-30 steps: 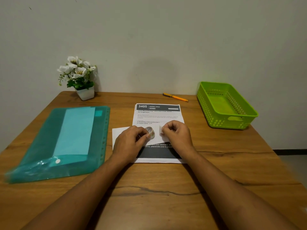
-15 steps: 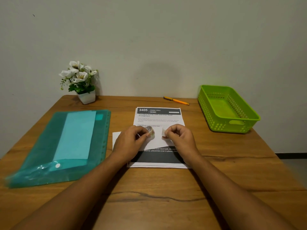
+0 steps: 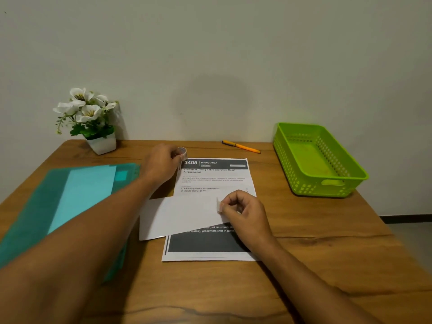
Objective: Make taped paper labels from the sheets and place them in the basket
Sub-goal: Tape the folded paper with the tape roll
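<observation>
Now left hand (image 3: pixel 161 167), gripping tape roll (image 3: pixel 182 152), has moved away — right hand (image 3: pixel 244 212) pinches strip (image 3: pixel 219 205).

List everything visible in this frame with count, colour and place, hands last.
table: 1, brown wood, against the wall
printed sheet: 1, white with dark bands, table centre
blank paper: 1, white, lying across the printed sheet
tape roll: 1, clear, by the printed sheet's far left corner
tape strip: 1, pale, above the blank paper
pen: 1, orange, far edge
basket: 1, lime green, far right
folder: 1, translucent teal, left side
potted flowers: 1, white blooms, white pot, far left corner
left hand: grips the tape roll
right hand: pinches the tape strip
</observation>
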`<action>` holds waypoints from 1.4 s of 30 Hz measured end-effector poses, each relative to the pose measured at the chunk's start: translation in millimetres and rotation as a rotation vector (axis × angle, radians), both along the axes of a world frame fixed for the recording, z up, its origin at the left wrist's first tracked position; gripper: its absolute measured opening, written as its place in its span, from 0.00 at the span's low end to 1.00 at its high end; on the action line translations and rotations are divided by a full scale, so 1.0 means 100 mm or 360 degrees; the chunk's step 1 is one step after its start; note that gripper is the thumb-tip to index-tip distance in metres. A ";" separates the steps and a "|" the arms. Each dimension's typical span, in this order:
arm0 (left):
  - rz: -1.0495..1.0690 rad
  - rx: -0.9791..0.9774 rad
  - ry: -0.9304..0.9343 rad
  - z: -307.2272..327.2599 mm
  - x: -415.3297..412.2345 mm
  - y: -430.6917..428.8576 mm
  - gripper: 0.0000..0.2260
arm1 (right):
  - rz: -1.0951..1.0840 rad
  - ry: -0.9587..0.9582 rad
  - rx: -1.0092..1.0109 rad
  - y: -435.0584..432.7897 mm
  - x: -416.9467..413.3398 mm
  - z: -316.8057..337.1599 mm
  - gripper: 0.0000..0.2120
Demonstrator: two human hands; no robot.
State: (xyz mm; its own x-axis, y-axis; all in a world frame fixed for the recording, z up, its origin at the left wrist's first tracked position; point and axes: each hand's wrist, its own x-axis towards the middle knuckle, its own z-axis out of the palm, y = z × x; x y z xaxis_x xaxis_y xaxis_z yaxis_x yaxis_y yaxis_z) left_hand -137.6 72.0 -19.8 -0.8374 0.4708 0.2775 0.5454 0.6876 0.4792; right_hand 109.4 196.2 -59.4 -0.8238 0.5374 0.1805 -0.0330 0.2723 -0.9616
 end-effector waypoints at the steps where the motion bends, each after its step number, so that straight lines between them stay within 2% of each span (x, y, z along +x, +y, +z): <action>1: 0.0004 -0.0021 0.0001 -0.02 -0.06 0.05 0.07 | -0.0001 0.0005 -0.0001 0.00 0.00 -0.01 0.05; 8: 0.0082 -0.0141 -0.0051 -0.09 -0.36 0.26 0.08 | 0.0003 0.0023 -0.0019 0.00 -0.02 -0.03 0.05; 13: 0.0106 -0.0033 -0.0024 -0.01 -0.20 0.25 0.20 | -0.0003 0.0028 -0.0022 0.01 -0.03 -0.04 0.05; 15: 0.0110 0.0142 -0.0074 0.04 0.02 0.21 0.17 | -0.0003 0.0025 -0.0015 0.01 -0.03 -0.04 0.04; 17: 0.0052 0.0350 -0.0243 0.06 0.28 0.16 0.09 | -0.0013 0.0028 -0.0008 0.01 -0.03 -0.03 0.04; 18: -0.0017 0.0411 -0.0324 0.06 0.43 0.11 0.07 | -0.0023 0.0028 -0.0007 0.00 -0.02 -0.03 0.04; 22: -0.0262 0.0398 -0.0455 -0.04 1.07 -0.09 0.13 | -0.0085 0.0064 -0.0068 -0.01 -0.03 -0.02 0.03; 26: -0.0405 0.0407 -0.0542 -0.20 1.39 -0.20 0.11 | -0.0100 0.0068 -0.0047 -0.02 -0.02 -0.02 0.02; 32: -0.0464 0.0341 -0.0425 -0.29 1.52 -0.30 0.08 | -0.0057 0.0045 0.0027 -0.04 0.00 -0.01 0.02; 36: -0.0475 0.0444 -0.0512 -0.28 1.53 -0.32 0.11 | 0.0032 0.0027 0.0073 -0.04 0.01 0.01 0.02; 39: -0.0444 0.0510 -0.0542 -0.27 1.54 -0.31 0.14 | 0.0089 0.0040 0.0129 -0.05 0.01 0.01 0.07; 42: -0.0396 0.0538 -0.0566 -0.30 1.53 -0.30 0.15 | 0.0082 0.0040 0.0217 -0.05 0.01 0.00 0.07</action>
